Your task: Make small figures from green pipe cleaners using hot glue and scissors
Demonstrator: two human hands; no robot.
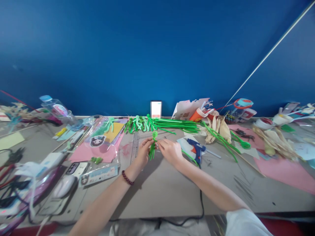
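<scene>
Over the middle of the table, my left hand [144,151] has its fingers closed around a small green pipe-cleaner piece [152,149] with a coiled top and several strands hanging below. My right hand [170,150] touches the same piece from the right, its fingers bent together; the fingertips are partly hidden. Behind my hands lie light and dark green twisted pieces [140,124] and a bundle of long green pipe cleaners [179,124]. A blue glue gun [197,149] rests to the right of my right hand.
A phone [156,109] stands upright against the blue wall. Left are a plastic bag with pink paper [82,153], a ruler [135,146], a mouse [65,186] and a bottle [55,108]. Right are dried husks [224,129], cups [197,114] and a pink sheet [286,172].
</scene>
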